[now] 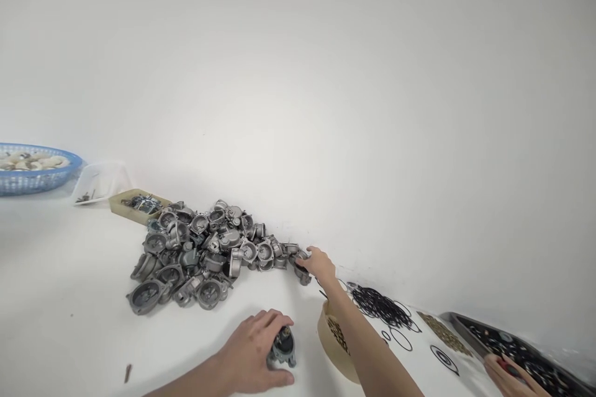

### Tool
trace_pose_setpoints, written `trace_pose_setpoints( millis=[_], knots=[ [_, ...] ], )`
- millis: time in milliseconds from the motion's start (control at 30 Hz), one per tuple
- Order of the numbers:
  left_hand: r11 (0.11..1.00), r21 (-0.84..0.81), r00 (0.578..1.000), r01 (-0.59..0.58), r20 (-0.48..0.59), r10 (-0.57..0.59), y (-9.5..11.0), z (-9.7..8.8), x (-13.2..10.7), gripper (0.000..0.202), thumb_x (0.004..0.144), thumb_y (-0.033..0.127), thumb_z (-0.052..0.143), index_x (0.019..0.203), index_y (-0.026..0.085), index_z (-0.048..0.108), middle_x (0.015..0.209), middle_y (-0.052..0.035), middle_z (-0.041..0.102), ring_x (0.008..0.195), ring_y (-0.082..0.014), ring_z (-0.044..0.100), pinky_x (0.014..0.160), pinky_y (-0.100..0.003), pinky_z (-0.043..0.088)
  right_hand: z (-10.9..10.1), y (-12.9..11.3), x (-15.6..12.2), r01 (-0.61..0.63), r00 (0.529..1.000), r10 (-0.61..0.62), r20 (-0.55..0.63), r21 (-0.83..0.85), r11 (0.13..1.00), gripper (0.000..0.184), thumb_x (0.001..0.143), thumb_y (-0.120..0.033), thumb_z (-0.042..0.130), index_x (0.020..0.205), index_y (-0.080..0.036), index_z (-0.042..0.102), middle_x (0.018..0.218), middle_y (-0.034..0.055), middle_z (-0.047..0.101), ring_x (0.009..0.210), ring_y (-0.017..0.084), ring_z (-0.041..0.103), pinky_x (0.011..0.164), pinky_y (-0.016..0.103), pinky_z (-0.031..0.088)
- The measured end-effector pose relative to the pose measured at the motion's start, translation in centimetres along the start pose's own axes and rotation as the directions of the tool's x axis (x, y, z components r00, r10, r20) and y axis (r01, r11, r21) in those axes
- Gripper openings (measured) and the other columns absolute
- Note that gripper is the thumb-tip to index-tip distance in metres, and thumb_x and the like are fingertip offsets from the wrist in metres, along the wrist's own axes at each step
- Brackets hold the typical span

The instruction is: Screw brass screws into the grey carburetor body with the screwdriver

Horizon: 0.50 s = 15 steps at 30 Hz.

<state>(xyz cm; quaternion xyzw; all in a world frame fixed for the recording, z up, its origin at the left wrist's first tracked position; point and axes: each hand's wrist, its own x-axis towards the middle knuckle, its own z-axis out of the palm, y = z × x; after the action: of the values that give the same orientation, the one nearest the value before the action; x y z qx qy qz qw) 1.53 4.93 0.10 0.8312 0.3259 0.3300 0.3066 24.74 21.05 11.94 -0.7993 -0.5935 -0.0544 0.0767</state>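
Note:
My left hand (255, 350) is closed round the side of a grey cast-metal housing (285, 350) near the front of the white table, fingers over its top and thumb in front. The housing's dark round hollow shows. Farther off, my right hand (320, 263) reaches to the right end of a heap of similar metal housings (209, 254). Its thumb and fingers are closed on one end housing (303, 273), partly hidden by the hand. My right forearm passes over a cream-coloured tub (328, 347) holding small brass-coloured parts.
Black rubber rings (379, 307) and a patch of small brass-coloured parts (442, 332) lie at right, beside a dark tray (521, 347). Another person's hand (510, 375) holds something red there. Back left are a yellowish box (133, 214), a clear container (100, 183) and a blue basket (41, 183).

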Motion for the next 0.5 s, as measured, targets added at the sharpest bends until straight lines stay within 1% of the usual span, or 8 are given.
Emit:
trace_pose_setpoints(
  millis=[67,167,333,500],
  knots=[
    [1.0,0.009,1.0,-0.021,-0.001,0.021,-0.1,0.2,0.1,0.081,0.077,0.045,0.089,0.146,0.034,0.05,0.145,-0.0055,0.062,0.129,-0.0356,0.061,0.11,-0.049,0.048,0.6,0.0,0.3,-0.018,1.0,0.018,0.022,0.012,1.0,0.035,0.104,-0.038,0.068,0.133,-0.018,0.065,0.133,0.0109,0.067,0.113,0.025,0.069,0.096,0.047,0.061],
    [0.999,0.014,0.999,-0.034,0.0,0.034,-0.2,0.3,0.3,0.076,0.079,0.041,0.086,0.146,0.033,0.05,0.146,-0.0053,0.062,0.131,-0.0345,0.059,0.111,-0.048,0.047,0.8,0.3,0.7,-0.035,0.999,0.034,0.029,0.023,0.999,0.034,0.104,-0.039,0.068,0.132,-0.018,0.066,0.133,0.0108,0.067,0.114,0.026,0.069,0.098,0.047,0.06],
    [0.999,0.018,0.999,-0.043,0.01,0.042,-0.2,0.1,0.3,0.068,0.084,0.032,0.078,0.146,0.031,0.05,0.146,-0.0063,0.062,0.132,-0.0342,0.057,0.111,-0.048,0.046,0.5,0.8,1.0,-0.042,0.999,0.042,0.001,0.029,0.999,0.034,0.104,-0.038,0.068,0.132,-0.018,0.066,0.133,0.0108,0.067,0.115,0.026,0.069,0.098,0.048,0.06],
    [1.0,0.006,0.999,-0.031,0.021,0.031,0.1,-0.3,0.2,0.069,0.083,0.033,0.077,0.147,0.032,0.05,0.148,-0.0068,0.061,0.133,-0.0347,0.057,0.112,-0.048,0.045,-0.2,1.3,0.8,-0.034,0.999,0.035,-0.037,0.042,0.999,0.033,0.104,-0.038,0.068,0.131,-0.018,0.066,0.132,0.0107,0.067,0.114,0.026,0.069,0.098,0.047,0.06]
  ],
)
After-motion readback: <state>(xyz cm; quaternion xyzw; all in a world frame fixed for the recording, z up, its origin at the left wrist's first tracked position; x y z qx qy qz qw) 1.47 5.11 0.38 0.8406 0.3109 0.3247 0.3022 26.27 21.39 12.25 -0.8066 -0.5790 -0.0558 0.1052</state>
